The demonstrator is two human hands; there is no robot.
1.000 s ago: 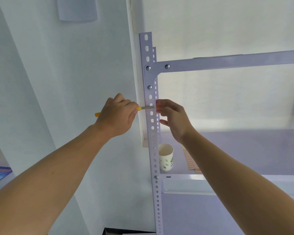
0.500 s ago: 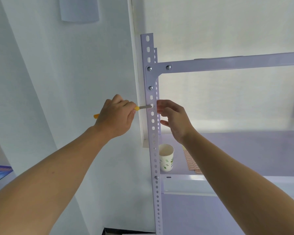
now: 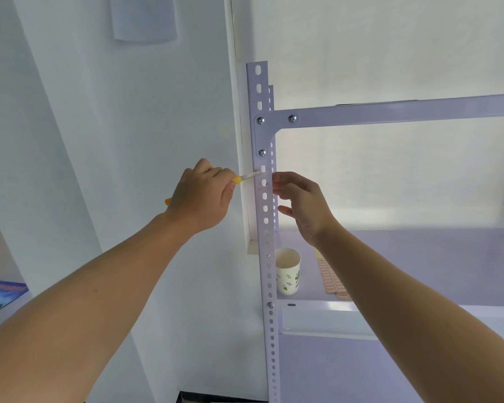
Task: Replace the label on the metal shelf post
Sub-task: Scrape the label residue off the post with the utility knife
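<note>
A white perforated metal shelf post stands upright in the middle of the view. My left hand is shut on a yellow-handled scraper, whose pale blade tip touches the post's front face just below the corner bracket. My right hand rests against the post's right edge at the same height, fingers curled and holding nothing I can see. Faint reddish marks show on the post beside the blade. A sheet of small red-bordered labels lies on the shelf board, partly hidden by my right forearm.
A paper cup with green leaf print stands on the shelf board right behind the post. A horizontal shelf rail runs to the right above my hands. White wall fills the left. A blue booklet lies at the far left.
The scraper blade has tilted, its tip now slightly higher on the post. My right hand stays at the post's edge. The view has shifted a little downward.
</note>
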